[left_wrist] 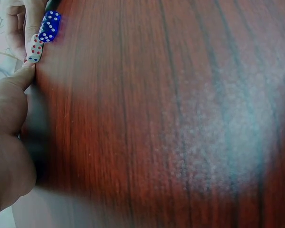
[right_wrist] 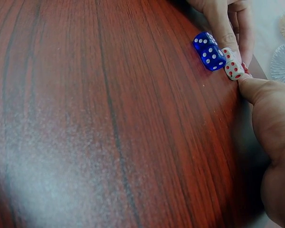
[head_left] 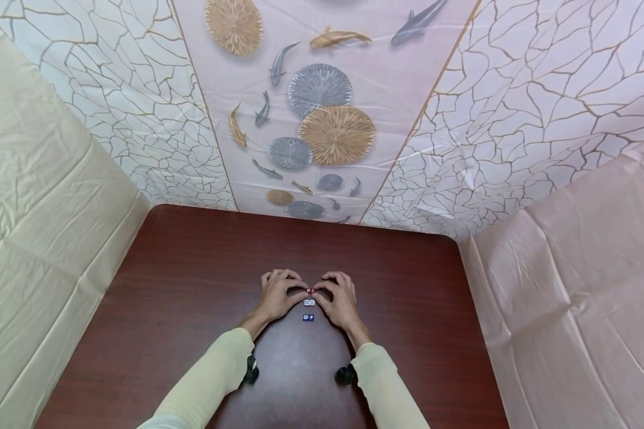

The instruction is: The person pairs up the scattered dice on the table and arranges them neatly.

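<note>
Two small red dice (head_left: 310, 291) sit side by side between my hands in the head view. From the left, my left hand (head_left: 277, 296) pinches one with thumb and forefinger. My right hand (head_left: 342, 301) pinches the other from the right, its remaining fingers bent behind. Just nearer to me lies a pair of white dice (head_left: 309, 302) with red pips. Closer still is a pair of translucent blue dice (head_left: 308, 317) with white pips. In the right wrist view only a sliver of red (right_wrist: 246, 69) shows behind the white dice (right_wrist: 233, 66) and the thumb.
The dice are on a dark reddish-brown wooden table (head_left: 193, 256). A patterned cloth wall (head_left: 322, 196) rises behind its far edge, with plain beige cloth (head_left: 75, 238) on the left and pinkish cloth (head_left: 558, 286) on the right. A black wrist camera (head_left: 251, 370) is on the left forearm.
</note>
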Demonstrator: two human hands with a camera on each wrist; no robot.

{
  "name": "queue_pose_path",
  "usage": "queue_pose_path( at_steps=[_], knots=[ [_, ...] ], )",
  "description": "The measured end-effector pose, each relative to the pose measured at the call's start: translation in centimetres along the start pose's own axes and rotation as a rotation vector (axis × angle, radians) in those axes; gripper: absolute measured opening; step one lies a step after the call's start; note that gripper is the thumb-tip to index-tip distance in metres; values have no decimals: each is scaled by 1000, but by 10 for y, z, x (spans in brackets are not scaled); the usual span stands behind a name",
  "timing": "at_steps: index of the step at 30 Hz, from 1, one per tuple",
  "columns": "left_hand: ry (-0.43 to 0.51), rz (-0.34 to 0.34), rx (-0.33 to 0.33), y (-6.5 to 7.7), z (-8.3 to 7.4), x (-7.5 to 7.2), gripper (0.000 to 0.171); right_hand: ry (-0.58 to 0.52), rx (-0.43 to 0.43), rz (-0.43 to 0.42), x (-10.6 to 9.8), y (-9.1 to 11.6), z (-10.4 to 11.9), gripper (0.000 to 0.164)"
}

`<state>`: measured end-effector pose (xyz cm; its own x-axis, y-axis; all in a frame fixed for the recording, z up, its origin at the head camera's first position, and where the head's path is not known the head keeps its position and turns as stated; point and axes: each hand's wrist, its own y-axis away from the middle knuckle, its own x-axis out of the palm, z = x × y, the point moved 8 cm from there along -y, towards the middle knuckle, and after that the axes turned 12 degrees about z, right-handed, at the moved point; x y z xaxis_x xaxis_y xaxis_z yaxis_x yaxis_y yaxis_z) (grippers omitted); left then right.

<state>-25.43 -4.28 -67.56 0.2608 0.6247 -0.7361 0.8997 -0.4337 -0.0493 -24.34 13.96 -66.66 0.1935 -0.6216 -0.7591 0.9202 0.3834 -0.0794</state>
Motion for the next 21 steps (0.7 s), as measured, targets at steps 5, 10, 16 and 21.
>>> queue_pose_path(
  at_steps=[5, 10, 16, 21],
  knots=[
    [-3, -4, 3, 1, 0, 0, 14, 5, -15, -18, 0, 1, 0, 15],
    [0, -1, 0, 0, 0, 0, 15, 8, -54, -59, -1, 1, 1, 15],
    [9, -1, -2, 0, 0, 0, 15, 12, 2, -7, 1, 0, -2, 15],
    [11, -4, 0, 0, -1, -1, 15, 13, 39, 27, 3, -2, -5, 16]
  ],
)
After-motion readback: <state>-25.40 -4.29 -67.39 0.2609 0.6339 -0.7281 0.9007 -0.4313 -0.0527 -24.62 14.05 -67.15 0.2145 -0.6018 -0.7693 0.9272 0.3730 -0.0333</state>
